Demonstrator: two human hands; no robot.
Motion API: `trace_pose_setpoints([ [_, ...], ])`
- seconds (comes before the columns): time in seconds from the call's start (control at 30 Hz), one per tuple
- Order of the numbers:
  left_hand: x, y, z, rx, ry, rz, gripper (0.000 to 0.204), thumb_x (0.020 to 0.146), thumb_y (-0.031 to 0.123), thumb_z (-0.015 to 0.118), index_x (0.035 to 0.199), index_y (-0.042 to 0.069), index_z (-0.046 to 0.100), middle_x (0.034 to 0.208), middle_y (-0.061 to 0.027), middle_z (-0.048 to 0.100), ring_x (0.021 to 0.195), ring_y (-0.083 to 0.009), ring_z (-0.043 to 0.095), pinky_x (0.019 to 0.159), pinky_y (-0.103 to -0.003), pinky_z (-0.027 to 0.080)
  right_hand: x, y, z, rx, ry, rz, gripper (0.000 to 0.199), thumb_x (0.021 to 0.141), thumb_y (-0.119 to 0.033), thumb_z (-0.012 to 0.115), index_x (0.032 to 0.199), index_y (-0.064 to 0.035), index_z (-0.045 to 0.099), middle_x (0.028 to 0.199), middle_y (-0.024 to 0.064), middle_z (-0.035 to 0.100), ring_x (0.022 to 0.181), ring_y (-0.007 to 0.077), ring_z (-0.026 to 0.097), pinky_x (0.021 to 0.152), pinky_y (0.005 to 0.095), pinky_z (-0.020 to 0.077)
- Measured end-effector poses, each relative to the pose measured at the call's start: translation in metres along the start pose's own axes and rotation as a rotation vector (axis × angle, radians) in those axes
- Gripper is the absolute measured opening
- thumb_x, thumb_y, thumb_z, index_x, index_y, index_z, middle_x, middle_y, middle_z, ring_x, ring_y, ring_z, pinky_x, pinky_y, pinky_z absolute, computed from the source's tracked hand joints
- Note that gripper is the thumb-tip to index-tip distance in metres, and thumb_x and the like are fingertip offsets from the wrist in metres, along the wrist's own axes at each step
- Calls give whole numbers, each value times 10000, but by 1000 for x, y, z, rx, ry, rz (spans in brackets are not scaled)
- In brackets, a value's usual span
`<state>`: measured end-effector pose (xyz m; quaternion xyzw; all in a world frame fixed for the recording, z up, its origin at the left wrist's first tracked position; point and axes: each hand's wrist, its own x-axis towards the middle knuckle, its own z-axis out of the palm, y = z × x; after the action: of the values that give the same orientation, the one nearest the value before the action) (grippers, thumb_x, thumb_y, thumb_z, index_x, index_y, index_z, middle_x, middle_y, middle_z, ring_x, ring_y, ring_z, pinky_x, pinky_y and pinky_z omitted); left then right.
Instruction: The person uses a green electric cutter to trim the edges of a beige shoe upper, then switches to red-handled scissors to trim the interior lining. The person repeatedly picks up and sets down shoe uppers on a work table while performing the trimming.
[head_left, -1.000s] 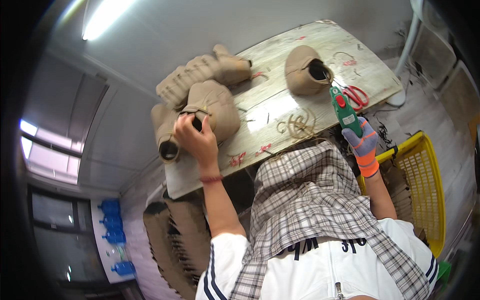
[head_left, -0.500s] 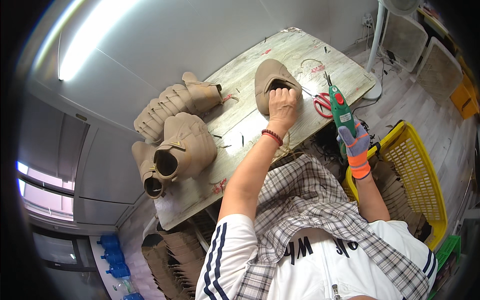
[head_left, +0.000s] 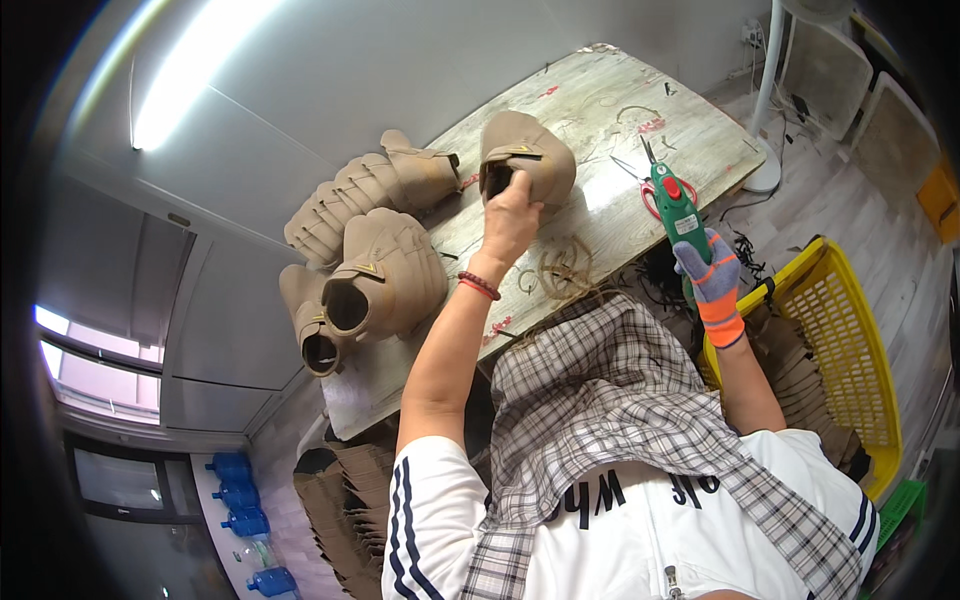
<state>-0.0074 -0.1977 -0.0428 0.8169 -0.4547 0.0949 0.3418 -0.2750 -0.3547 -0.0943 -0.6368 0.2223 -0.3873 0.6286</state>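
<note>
Since half a second ago, our left hand has stayed on the tan boot at the far side of the wooden table, and now its fingers curl over the edge of the boot's dark opening and grip it. That boot sits by itself near the middle of the table, toe pointing away from us.

Our right hand wears a gray and orange glove and is closed tight around a green tool with a red button. We hold the tool up over the near edge of the table, tip pointing away, just to the right of the boot.

Red-handled scissors lie on the table behind the tool. A loop of brown cord lies near our left wrist.

3 more tan boots are bunched together at the left end of the table, well apart from the one we hold. A yellow basket stands on the floor at our right.
</note>
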Motion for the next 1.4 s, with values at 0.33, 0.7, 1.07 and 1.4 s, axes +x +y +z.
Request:
trace_pose_setpoints([
  [0.33, 22, -14, -46, -510, -10, -65, 302, 771, -35, 714, 1028, 17, 565, 896, -112, 682, 876, -169, 649, 791, -315, 521, 1, 0, 3, -91, 0, -56, 310, 849, -294, 807, 924, -29, 664, 692, -30, 602, 628, 27, 518, 553, 214, 421],
  [0.7, 11, -13, -65, -827, 204, -128, 232, 790, -51, 717, 952, -3, 559, 877, -32, 655, 842, -102, 601, 782, -289, 516, -5, 2, 4, -107, -35, -20, 318, 850, -292, 807, 931, -19, 665, 710, -31, 626, 637, 28, 529, 559, 204, 429],
  [1.07, 17, -29, -67, -604, 306, -162, 249, 796, -68, 705, 855, 43, 491, 794, 1, 545, 725, -101, 519, 644, -272, 487, -10, 6, 3, -108, -45, -36, 295, 847, -270, 809, 931, -22, 672, 722, -28, 628, 641, 29, 520, 565, 215, 435],
  [1.4, -7, 7, -108, -1161, 470, -88, 293, 851, 38, 713, 1121, 49, 602, 1099, -84, 648, 1067, -217, 596, 978, -353, 468, -11, 7, 9, -159, -47, -26, 353, 820, -316, 826, 945, -19, 683, 712, 8, 656, 629, 43, 538, 575, 238, 461],
])
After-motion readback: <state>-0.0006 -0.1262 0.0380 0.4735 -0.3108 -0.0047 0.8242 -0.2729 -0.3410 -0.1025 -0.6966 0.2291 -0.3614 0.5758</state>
